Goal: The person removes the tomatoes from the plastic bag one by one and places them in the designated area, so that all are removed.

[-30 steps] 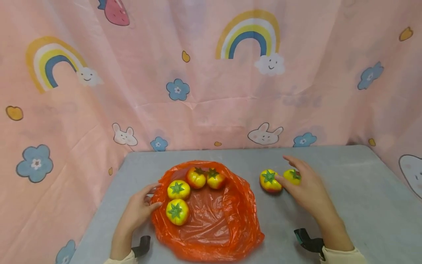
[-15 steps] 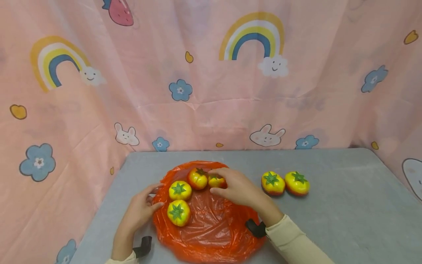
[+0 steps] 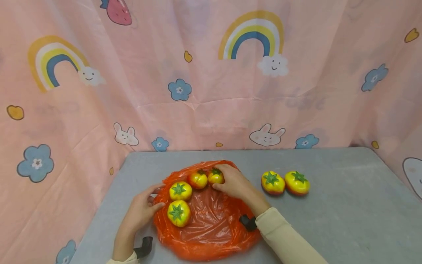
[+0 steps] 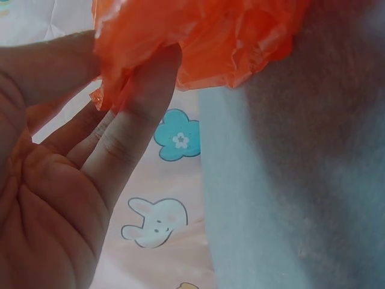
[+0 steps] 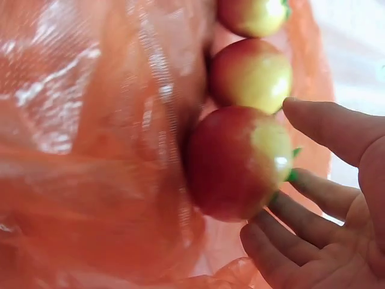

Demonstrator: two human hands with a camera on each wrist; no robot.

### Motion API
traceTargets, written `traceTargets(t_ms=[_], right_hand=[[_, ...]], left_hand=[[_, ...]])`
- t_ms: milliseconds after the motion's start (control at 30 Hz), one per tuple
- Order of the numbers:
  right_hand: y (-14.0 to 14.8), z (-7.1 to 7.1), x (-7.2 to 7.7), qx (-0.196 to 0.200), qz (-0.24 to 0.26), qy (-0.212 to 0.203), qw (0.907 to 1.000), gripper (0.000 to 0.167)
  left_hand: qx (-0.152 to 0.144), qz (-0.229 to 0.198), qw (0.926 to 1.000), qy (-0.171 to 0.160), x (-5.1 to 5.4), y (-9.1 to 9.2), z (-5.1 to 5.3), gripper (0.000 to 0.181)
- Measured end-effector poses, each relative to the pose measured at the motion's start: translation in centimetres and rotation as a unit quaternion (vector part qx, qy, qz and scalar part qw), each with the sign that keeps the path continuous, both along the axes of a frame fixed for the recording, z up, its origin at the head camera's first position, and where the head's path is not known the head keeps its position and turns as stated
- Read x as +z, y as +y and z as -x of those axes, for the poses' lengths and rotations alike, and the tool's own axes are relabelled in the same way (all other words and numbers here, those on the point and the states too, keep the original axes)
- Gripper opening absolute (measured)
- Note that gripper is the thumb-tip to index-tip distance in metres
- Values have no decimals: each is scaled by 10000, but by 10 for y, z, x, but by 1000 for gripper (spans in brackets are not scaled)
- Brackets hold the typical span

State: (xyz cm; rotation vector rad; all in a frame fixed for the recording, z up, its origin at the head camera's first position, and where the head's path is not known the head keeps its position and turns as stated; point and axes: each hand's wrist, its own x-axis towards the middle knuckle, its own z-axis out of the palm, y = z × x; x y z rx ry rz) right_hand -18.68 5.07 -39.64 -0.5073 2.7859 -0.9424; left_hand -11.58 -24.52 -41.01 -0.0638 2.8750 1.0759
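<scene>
An orange plastic bag [image 3: 207,244] lies spread open on the grey table, with several yellow-and-red tomatoes inside, topped by green star-shaped leaves. My left hand [image 3: 140,211] pinches the bag's left rim; in the left wrist view its plastic [image 4: 210,45] hangs between thumb and fingers. At the bag's back right, my right hand [image 3: 235,185] holds its thumb and fingers curled around one tomato [image 3: 215,177]. The right wrist view has the fingertips touching the end tomato [image 5: 231,165] of a row, with the thumb tip beside the neighbouring tomato [image 5: 252,75].
Outside the bag, a tomato [image 3: 273,183] and another tomato [image 3: 297,183] sit side by side to the right on the grey table [image 3: 346,212]. A pink patterned curtain [image 3: 211,91] hangs behind the table and along its sides.
My right hand has gone left from the two tomatoes on the table to the tomato at the bag's back right. The left hand stays at the rim; the bag's back edge has shifted slightly.
</scene>
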Motion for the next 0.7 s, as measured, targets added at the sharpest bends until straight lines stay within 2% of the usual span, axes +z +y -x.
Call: traceTargets(t_ms=[167, 333, 533, 700], right_hand=[[2, 4, -10, 32, -17, 15, 10000, 66], [3, -1, -11, -30, 197, -21, 9998, 65], [3, -9, -13, 75, 416, 134, 9990, 63], [4, -13, -18, 188, 482, -91, 9986, 71]], left_hand=[[21, 9, 10000, 3, -1, 3, 0, 57], [29, -1, 10000, -10, -1, 3, 1, 57], [26, -28, 10000, -62, 0, 3, 0, 57], [24, 13, 9999, -98, 1, 2, -1, 57]])
